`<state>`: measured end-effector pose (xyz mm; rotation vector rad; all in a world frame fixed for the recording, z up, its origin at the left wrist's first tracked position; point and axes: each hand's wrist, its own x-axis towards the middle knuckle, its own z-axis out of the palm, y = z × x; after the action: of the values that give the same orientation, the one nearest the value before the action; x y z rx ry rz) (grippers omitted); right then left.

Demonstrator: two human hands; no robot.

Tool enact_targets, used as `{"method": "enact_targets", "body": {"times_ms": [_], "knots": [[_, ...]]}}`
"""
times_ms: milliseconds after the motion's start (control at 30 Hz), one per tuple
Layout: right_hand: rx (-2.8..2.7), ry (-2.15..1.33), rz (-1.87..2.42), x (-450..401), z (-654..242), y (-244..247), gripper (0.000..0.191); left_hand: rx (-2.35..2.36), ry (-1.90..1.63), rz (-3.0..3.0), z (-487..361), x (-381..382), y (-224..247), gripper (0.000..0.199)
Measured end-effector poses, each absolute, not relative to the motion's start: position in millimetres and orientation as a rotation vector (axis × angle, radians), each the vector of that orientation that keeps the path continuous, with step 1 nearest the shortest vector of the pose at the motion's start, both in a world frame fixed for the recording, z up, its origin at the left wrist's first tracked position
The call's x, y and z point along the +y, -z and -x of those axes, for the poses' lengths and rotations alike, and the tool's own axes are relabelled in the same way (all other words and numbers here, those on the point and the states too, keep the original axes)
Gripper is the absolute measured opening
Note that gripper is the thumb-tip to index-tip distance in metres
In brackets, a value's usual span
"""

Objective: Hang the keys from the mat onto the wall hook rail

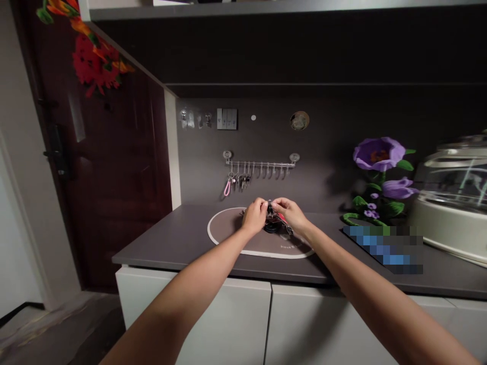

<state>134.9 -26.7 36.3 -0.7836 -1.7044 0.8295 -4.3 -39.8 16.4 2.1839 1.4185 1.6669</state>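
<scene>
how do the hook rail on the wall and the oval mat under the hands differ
The hook rail is fixed to the wall; the mat lies flat on the counter. The rail is thin, straight and shiny; the mat is broad, brown and pale-rimmed. Keys hang on the rail's hooks; a dark round object sits on the mat. Both bear small things.

Bare arms [213,271] stretched forward, converging; left hand [254,217], right hand [292,215] close together, both pinching.

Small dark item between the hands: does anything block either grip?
Nothing visible does. The left hand and right hand are at the small dark item, one on either side; exact contact is too small to tell.
</scene>
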Motion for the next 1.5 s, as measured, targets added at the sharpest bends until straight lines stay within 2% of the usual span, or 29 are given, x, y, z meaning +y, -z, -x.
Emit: {"method": "enact_targets", "body": {"times_ms": [233, 533, 967, 1500], "knots": [[-1.677, -0.886, 0.711, -6.2, -110.0, -70.7, 0.037, 1.441, -1.804, -1.952, 26.6, -21.8, -40.5, 0.018], [-1.466, -1.035, 0.824, 16.7, -69.2, -98.7, 0.01, 1.679, -1.634, -2.205, 75.7, -7.4, -22.7, 0.024], [-1.201, -1.034, 0.892, 58.3, -37.6, -115.2, 0.012, 1.801, -1.411, -2.279, 85.9, 11.1, -5.2, 0.024], [-1.117, -0.967, 0.972, 74.5, -27.8, -111.9, 0.011, 1.826, -1.412, -2.212, 87.4, 12.4, -3.5, 0.023]]}}
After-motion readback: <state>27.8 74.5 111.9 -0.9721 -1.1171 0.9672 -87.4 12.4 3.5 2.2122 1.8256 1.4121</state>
